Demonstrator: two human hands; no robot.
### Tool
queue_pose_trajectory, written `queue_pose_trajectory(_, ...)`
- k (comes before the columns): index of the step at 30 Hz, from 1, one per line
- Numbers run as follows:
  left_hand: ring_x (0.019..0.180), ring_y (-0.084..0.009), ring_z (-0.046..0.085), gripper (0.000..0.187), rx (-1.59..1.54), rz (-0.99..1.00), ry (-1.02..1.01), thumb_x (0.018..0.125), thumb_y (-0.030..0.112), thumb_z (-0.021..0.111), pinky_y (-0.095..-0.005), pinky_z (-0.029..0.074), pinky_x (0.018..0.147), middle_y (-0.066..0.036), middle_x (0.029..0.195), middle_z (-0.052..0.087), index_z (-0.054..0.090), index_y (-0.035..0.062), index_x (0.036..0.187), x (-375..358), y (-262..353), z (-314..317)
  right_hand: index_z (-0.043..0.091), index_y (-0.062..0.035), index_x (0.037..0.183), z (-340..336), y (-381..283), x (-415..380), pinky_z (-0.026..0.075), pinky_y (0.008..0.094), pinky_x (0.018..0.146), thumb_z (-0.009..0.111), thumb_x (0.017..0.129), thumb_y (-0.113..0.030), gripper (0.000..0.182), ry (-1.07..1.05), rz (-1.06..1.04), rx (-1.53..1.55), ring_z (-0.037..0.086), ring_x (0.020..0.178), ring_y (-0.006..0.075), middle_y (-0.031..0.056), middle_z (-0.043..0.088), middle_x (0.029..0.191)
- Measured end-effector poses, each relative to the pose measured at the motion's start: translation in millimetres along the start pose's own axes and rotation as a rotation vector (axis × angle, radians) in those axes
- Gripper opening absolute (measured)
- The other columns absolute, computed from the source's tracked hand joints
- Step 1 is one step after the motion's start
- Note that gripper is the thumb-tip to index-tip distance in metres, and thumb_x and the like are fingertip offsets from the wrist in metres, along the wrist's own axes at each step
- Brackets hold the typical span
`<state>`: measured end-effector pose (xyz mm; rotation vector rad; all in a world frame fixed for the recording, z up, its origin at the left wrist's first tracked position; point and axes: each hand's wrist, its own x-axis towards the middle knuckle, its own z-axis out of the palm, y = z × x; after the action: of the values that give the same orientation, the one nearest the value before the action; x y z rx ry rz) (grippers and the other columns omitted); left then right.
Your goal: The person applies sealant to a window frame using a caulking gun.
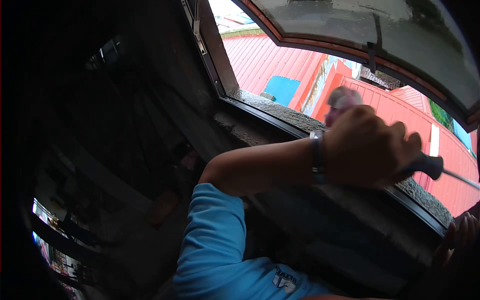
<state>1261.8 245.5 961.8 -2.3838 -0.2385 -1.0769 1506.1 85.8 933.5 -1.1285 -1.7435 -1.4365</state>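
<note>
My left hand (367,147), with a metal-banded watch (317,156) at its wrist, is closed around the dark handle of a screwdriver (431,166). The screwdriver's thin metal shaft points right and slightly down, and its tip lies outside the view. Just above the knuckles, a blurred pink-and-white thing (344,102) shows; I cannot make out what it is or whether the hand holds it. Low at the right edge, my right hand (462,237) is in shadow and partly cut off. Its fingertips are near the window frame (270,119), and whatever they touch is hidden.
A glass window sash (370,27) is swung outward overhead, with a metal stay arm (198,35) at its left side. Below the opening runs a rough concrete sill (292,114). Red metal roofs (255,60) lie outside. The room at left is very dark.
</note>
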Motion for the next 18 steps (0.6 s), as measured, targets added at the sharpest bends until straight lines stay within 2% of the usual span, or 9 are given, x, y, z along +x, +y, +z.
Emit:
queue_pose_trajectory(2, 0.045, -0.0134, 0.057, 0.035, -0.035, -0.169, -0.038, 0.078, 0.038, 0.071, -0.0291, 0.043, 0.042, 0.001, 0.055, 0.053, 0.056, 0.0075, 0.085, -24, 3, -14, 0.064, -0.0001, 0.093, -18, 2, -5, 0.052, 0.0325, 0.070, 0.070, 0.084, -0.013, 0.017, 0.093, -0.004, 0.116, 0.062, 0.076, 0.0226, 0.0113, 0.066, 0.085)
queue_pose_trajectory(4, 0.051, -0.0143, 0.062, 0.034, -0.156, -0.298, 0.056, 0.078, 0.033, 0.073, -0.0260, 0.047, 0.047, -0.001, 0.061, 0.058, 0.058, 0.0048, 0.092, -51, 11, -34, 0.050, 0.0059, 0.112, -43, -5, -1, 0.046, 0.0439, 0.068, 0.057, 0.087, -0.003, 0.028, -0.143, -0.091, 0.119, 0.057, 0.075, 0.0313, 0.0167, 0.056, 0.086)
queue_pose_trajectory(5, 0.054, -0.0147, 0.063, 0.036, -0.181, -0.392, 0.092, 0.078, 0.032, 0.073, -0.0263, 0.049, 0.050, -0.003, 0.064, 0.061, 0.058, 0.0036, 0.095, -69, 20, -43, 0.051, 0.0047, 0.105, -53, -7, 6, 0.046, 0.0422, 0.061, 0.054, 0.091, -0.010, 0.021, -0.207, -0.105, 0.276, 0.056, 0.072, 0.0290, 0.0157, 0.055, 0.082)
queue_pose_trajectory(7, 0.059, -0.0140, 0.064, 0.038, -0.192, -0.551, 0.205, 0.079, 0.030, 0.072, -0.0264, 0.050, 0.054, -0.006, 0.069, 0.064, 0.058, 0.0021, 0.100, -115, 40, -52, 0.052, 0.0026, 0.102, -38, -19, -17, 0.042, 0.0374, 0.054, 0.053, 0.092, -0.018, 0.023, -0.038, -0.083, 0.682, 0.054, 0.064, 0.0252, 0.0133, 0.054, 0.074)
queue_pose_trajectory(9, 0.060, -0.0129, 0.064, 0.037, -0.152, -0.650, 0.293, 0.080, 0.030, 0.070, -0.0263, 0.050, 0.055, -0.006, 0.070, 0.064, 0.057, 0.0019, 0.101, -158, 65, -57, 0.061, 0.0037, 0.089, -29, -32, -20, 0.049, 0.0376, 0.058, 0.061, 0.083, -0.006, 0.011, 0.005, -0.175, 0.997, 0.063, 0.070, 0.0270, 0.0164, 0.062, 0.081)
queue_pose_trajectory(12, 0.060, -0.0164, 0.064, 0.034, -0.100, -1.098, 0.515, 0.082, 0.031, 0.069, -0.0279, 0.050, 0.055, -0.006, 0.070, 0.064, 0.057, 0.0046, 0.100, -215, 126, -65, 0.060, 0.0049, 0.099, -5, -64, -21, 0.048, 0.0384, 0.055, 0.063, 0.083, -0.004, 0.019, -0.009, -0.198, 1.230, 0.061, 0.065, 0.0274, 0.0169, 0.062, 0.077)
queue_pose_trajectory(14, 0.062, -0.0168, 0.063, 0.035, 0.126, -1.350, 0.547, 0.083, 0.033, 0.068, -0.0298, 0.049, 0.058, -0.006, 0.070, 0.063, 0.057, 0.0043, 0.100, -264, 173, -58, 0.054, 0.0017, 0.097, 14, -100, -37, 0.038, 0.0329, 0.050, 0.052, 0.091, -0.021, 0.024, 0.047, -0.139, 1.214, 0.051, 0.058, 0.0211, 0.0103, 0.051, 0.067)
queue_pose_trajectory(16, 0.062, -0.0173, 0.063, 0.036, 0.349, -1.436, 0.567, 0.083, 0.033, 0.067, -0.0308, 0.048, 0.058, -0.006, 0.069, 0.062, 0.056, 0.0040, 0.101, -302, 216, -58, 0.057, 0.0018, 0.097, 32, -134, -42, 0.037, 0.0326, 0.048, 0.052, 0.090, -0.018, 0.022, 0.115, -0.195, 1.555, 0.050, 0.055, 0.0201, 0.0088, 0.052, 0.065)
queue_pose_trajectory(18, 0.062, -0.0179, 0.063, 0.038, 0.487, -1.458, 0.540, 0.083, 0.034, 0.067, -0.0319, 0.048, 0.057, -0.006, 0.067, 0.061, 0.056, 0.0037, 0.101, -333, 252, -68, 0.059, 0.0034, 0.097, 43, -168, -47, 0.038, 0.0307, 0.050, 0.052, 0.089, -0.013, 0.020, -0.010, -0.093, 1.908, 0.051, 0.057, 0.0194, 0.0094, 0.055, 0.068)
